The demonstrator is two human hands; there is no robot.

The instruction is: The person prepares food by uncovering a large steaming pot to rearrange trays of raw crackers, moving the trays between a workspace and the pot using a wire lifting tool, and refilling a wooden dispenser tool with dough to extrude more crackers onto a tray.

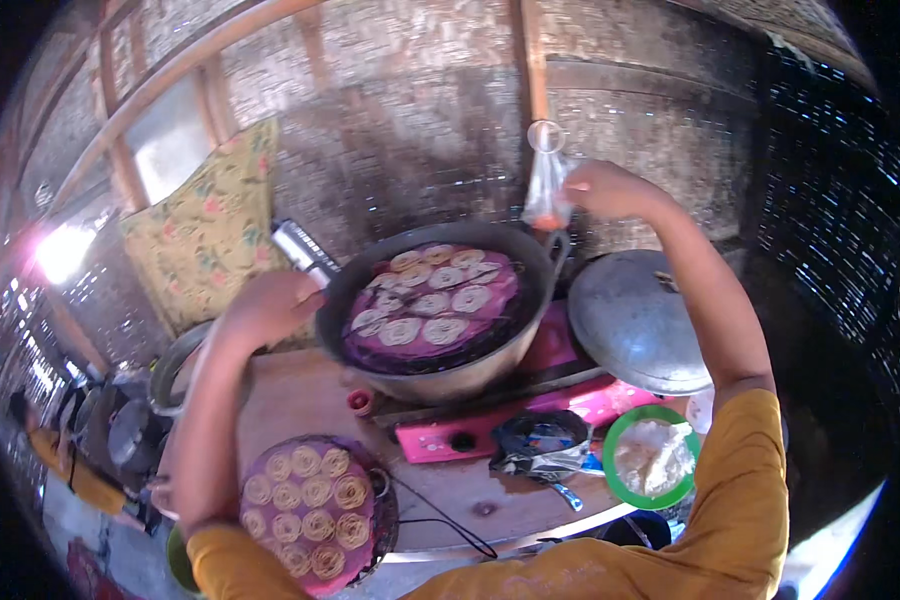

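A large dark wok [440, 375] stands on a pink stove [440, 440]. In it lies a round pink-purple sheet [382, 345] bearing several pale coiled rounds [431, 304]. My left hand [270, 308] is by the wok's left rim, fingers curled and blurred; whether it holds anything is hidden. My right hand [610, 190] is raised beyond the wok's far right side, its fingers closed at the edge of a clear plastic bag [544, 190] with something orange at its bottom. The bag hangs by the wall post.
A domed metal lid [635, 320] leans right of the wok. A green bowl [610, 470] holds white stuff. On the wooden table [290, 385] are a dark plastic packet [540, 445] and a small red cup [359, 402]. A tray of coiled rounds [383, 555] sits near left. Flowered cloth [205, 220] hangs behind.
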